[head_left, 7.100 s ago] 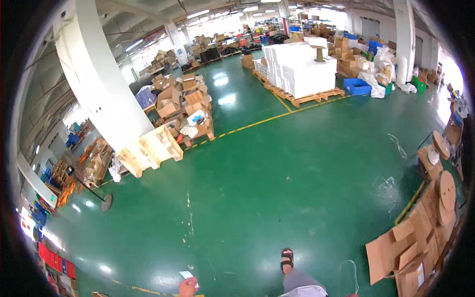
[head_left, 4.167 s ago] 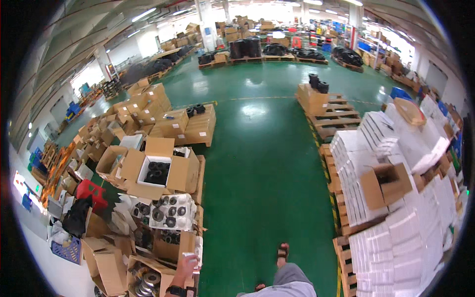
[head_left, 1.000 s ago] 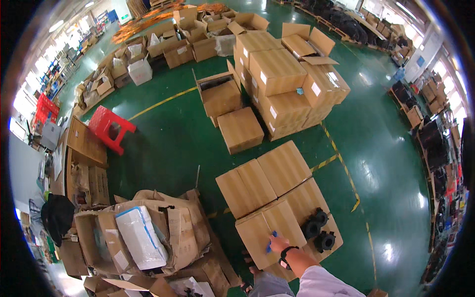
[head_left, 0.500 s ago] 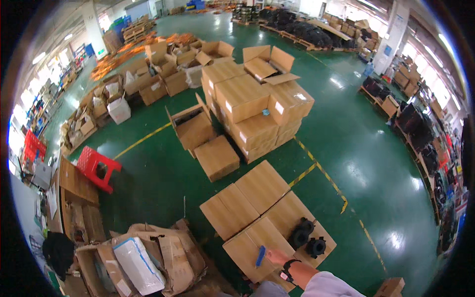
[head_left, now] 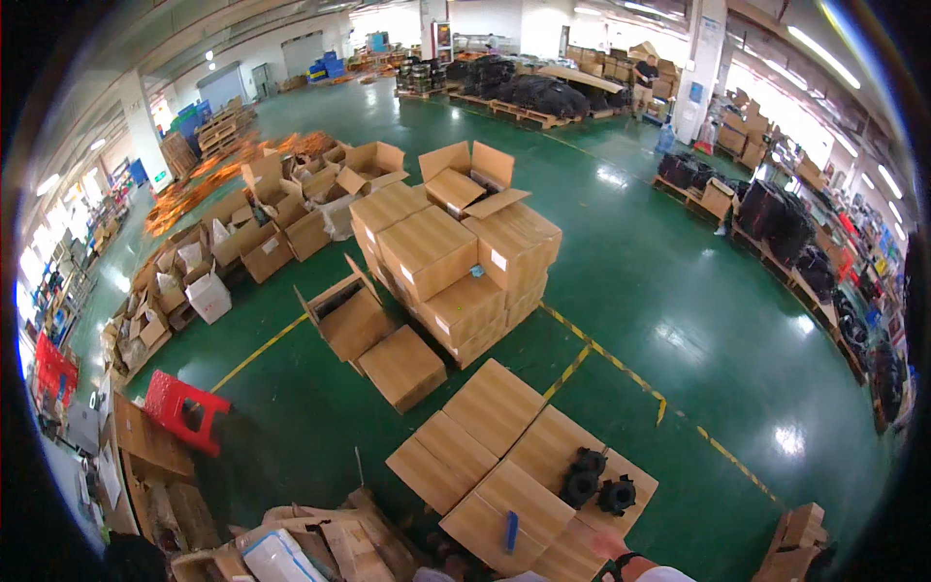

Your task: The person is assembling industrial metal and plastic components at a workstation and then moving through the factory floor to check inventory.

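Observation:
My right hand (head_left: 610, 546) is at the lower edge, above the near right carton, with a dark band on its wrist. Its fingers are smeared by motion, and nothing can be made out in them. To its left, a slim blue tool shaped like a box cutter (head_left: 511, 532) lies on a closed carton (head_left: 490, 514). Farther up, a few black round parts with notched rims (head_left: 618, 496) sit on the right-hand carton (head_left: 548, 441) of this low block of cartons. My left hand is out of view.
A stack of cartons (head_left: 427, 250) stands farther off, beside an open carton (head_left: 354, 325). At the left is a red stool (head_left: 184, 407); crumpled cardboard (head_left: 354, 548) lies lower left. Yellow-black tape (head_left: 630, 369) marks the green floor. A person (head_left: 644, 82) stands far back.
My right hand has moved away from the blue tool, toward the lower right. The tool now lies on the carton. The view has tilted up and shifted right.

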The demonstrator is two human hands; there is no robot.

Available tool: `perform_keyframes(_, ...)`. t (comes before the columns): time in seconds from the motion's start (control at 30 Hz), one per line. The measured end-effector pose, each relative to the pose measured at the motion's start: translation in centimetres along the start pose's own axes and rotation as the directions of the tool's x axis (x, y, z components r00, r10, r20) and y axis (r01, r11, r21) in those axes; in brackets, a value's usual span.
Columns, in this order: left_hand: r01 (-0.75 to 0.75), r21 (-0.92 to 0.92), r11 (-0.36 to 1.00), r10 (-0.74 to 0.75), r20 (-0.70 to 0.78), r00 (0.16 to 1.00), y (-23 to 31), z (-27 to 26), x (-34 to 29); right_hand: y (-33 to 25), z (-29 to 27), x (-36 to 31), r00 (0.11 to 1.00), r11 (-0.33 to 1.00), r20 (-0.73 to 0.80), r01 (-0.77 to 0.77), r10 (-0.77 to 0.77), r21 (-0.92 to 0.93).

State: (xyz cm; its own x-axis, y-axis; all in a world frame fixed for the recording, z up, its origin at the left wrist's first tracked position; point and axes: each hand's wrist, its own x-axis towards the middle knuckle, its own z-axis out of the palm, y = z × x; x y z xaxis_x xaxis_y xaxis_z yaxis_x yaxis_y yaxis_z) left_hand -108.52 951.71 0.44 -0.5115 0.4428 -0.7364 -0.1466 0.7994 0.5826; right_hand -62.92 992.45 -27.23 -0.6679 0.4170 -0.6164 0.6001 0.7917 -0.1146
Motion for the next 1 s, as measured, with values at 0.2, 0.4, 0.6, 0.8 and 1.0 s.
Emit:
perform_keyframes(0.2, 0.229, -0.325, 0.917, -0.203, 0.113, 0.973, 4.4, -4.0, 6.1, -0.9, 7.5, 1.8, 0.995, 0.996, -0.096, 0.01, -0.018, -0.083)
perform_keyframes(0.4, 0.016, -0.157, 0.987, 0.006, 0.142, 0.99, 8.7, -9.9, 12.2, -7.1, 7.1, 4.3, 0.842, -0.043, -0.004, 0.032, 0.54, 0.999)
perform_keyframes(0.6, 0.071, -0.116, 0.991, -0.058, 0.112, 0.992, 10.3, -14.5, 15.6, -11.4, -9.5, 3.9, 0.887, 0.514, 0.079, -0.334, 0.454, 0.79)
perform_keyframes(0.8, -0.304, 0.204, 0.931, 0.334, -0.133, 0.933, 19.2, -10.2, 13.6, -6.5, 2.3, 0.8, 0.817, -0.365, 0.324, -0.151, 0.477, 0.919)
perform_keyframes(1.0, 0.013, -0.383, 0.924, -0.052, -0.091, 0.994, 10.4, -13.5, 18.3, -3.8, 1.4, 3.2, 0.931, -0.546, 0.349, -0.24, 0.105, 0.803)
